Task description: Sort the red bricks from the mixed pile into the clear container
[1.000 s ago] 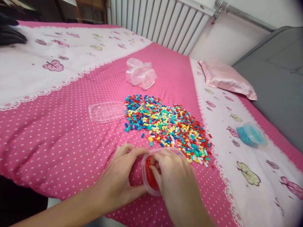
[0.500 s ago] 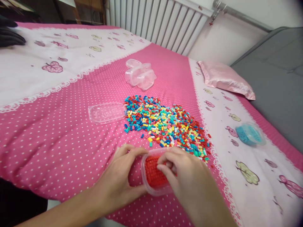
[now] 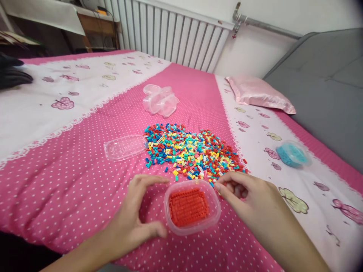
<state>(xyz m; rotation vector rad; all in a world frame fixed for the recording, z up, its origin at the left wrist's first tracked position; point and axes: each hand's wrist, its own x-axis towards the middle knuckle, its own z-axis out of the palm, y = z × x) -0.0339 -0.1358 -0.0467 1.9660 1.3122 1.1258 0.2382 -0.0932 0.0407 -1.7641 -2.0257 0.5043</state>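
Note:
A clear plastic container (image 3: 216,211) filled with red bricks (image 3: 188,206) sits on the pink dotted bedspread in front of me. My left hand (image 3: 133,215) curves around its left side with fingers apart; the thumb tip rests at the lower left rim and the forefinger arches just above it. My right hand (image 3: 249,198) hovers at the container's right rim, forefinger tip near the edge and the other fingers curled under, hiding the palm. A pile of mixed coloured bricks (image 3: 190,153) lies just beyond the container.
A clear lid (image 3: 124,147) lies left of the pile. Empty clear containers (image 3: 160,101) sit farther back. A container of light blue bricks (image 3: 292,154) stands at the right. A pink pillow (image 3: 259,94), grey headboard and radiator lie beyond. The bed's near edge is below my arms.
My right hand has lifted out of the red brick container and moved to its right rim. My left hand has loosened around it. The view has tilted up slightly.

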